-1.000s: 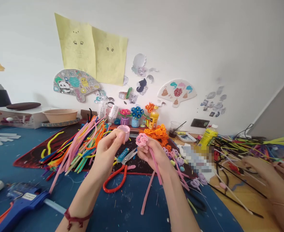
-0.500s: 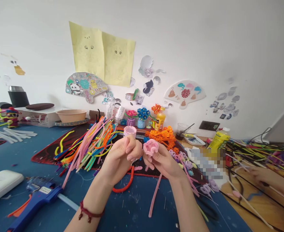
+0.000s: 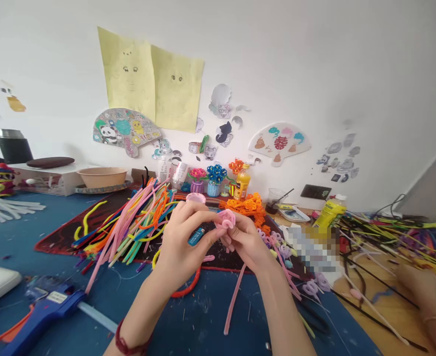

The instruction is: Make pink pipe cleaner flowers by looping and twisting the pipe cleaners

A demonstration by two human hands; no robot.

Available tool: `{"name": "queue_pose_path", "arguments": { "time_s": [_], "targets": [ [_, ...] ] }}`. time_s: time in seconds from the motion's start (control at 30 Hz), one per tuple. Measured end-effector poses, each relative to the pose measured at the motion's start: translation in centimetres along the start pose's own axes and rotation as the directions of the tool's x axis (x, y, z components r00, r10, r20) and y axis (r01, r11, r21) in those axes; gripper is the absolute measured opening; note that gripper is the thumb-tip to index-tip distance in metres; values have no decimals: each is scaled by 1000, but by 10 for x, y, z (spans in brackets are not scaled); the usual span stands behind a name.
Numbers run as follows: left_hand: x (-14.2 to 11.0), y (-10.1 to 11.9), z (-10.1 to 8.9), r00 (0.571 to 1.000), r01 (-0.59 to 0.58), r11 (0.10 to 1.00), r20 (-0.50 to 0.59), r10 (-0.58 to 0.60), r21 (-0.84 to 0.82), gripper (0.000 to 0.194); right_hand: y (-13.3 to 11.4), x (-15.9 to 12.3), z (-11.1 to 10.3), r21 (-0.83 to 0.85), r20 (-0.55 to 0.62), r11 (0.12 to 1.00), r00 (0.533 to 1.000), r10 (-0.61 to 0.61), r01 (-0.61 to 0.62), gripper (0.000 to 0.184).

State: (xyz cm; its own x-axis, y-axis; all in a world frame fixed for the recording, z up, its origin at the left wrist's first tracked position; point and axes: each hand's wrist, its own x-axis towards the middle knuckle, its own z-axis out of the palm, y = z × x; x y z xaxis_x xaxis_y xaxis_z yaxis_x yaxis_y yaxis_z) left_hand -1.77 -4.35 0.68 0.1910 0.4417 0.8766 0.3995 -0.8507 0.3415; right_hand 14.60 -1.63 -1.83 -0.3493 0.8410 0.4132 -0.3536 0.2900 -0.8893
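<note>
A small pink curled pipe-cleaner piece [image 3: 226, 219], rolled like a rosebud, is between my two hands above the dark mat. My left hand [image 3: 188, 237] pinches its left side with thumb and forefinger. With bent fingers, my right hand [image 3: 245, 242] grips it from the right and below. Behind my left hand stands a pink ring-shaped or cup-like thing [image 3: 196, 198], only its top showing. Through the gap under my left forefinger a small blue labelled object [image 3: 196, 236] is visible. A loose pink pipe cleaner [image 3: 235, 301] lies below my right hand.
Many coloured pipe cleaners [image 3: 129, 222] lie on the mat at left. A blue glue gun [image 3: 51, 306] rests front left. Orange pipe-cleaner shapes [image 3: 247, 203], small flower pots [image 3: 213, 188] and a juice bottle [image 3: 242, 182] stand behind. At right is another person's hand [image 3: 418, 282].
My left hand has moved right and down from beside the pink ring-shaped thing onto the pink rosebud piece. The view has shifted slightly; the other person's hand has also moved.
</note>
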Motion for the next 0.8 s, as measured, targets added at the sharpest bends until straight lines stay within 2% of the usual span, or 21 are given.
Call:
{"name": "queue_pose_path", "arguments": {
  "time_s": [0.1, 0.27, 0.47, 0.63, 0.8],
  "targets": [
    [0, -2, 2, 1000, 0, 996, -16, 1, 93, 5, 0, 1, 1, -55, 12, 999, 1000, 4, -3, 26],
    [-1, -5, 3, 998, 63, 991, -20, -61, 115, 3, 3, 4, 3, -131, 4, 991, 1000, -21, 21, 28],
    [-1, -9, 3, 983, 173, 985, 55, -174, 19, 7, 2, 4, 3, -157, -65, 987, 996, -56, 45, 23],
    [-1, -11, 4, 963, 269, 960, 27, -268, -71, 9, 1, 4, 3, -191, -67, 980, 996, -64, 50, 23],
    [-1, -15, 4, 940, 338, 936, 80, -332, -92, 14, 2, 4, 2, -240, -83, 969, 993, -80, 58, 24]
  ]
}}
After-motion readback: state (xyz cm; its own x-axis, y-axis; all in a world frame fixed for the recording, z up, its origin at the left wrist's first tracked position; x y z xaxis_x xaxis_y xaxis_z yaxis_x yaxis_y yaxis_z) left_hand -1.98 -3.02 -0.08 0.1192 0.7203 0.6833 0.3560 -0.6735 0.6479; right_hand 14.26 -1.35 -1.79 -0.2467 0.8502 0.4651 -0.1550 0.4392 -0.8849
